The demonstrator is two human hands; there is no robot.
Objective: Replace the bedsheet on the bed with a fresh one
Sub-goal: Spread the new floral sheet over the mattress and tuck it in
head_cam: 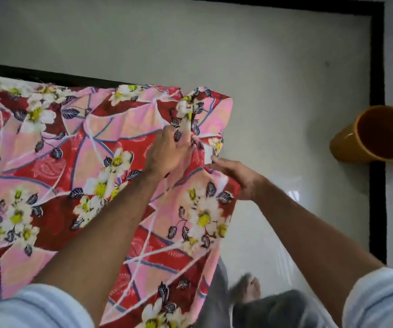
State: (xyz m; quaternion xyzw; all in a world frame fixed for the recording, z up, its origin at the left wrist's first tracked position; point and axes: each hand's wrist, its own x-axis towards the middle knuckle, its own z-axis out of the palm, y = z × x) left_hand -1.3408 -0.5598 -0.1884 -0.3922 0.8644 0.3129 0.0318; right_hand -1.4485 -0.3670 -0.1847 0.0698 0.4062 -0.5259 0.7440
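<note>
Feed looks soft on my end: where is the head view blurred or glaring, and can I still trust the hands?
Head view: left hand and right hand on the bedsheet are slightly soft but readable; the foot is motion-blurred; window glare streaks the floor; wide-angle bending skews the black floor border.

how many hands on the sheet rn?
2. The left hand grips the bunched floral bedsheet near its far corner; the right hand holds the sheet's edge just to its right, by the floor.
</note>
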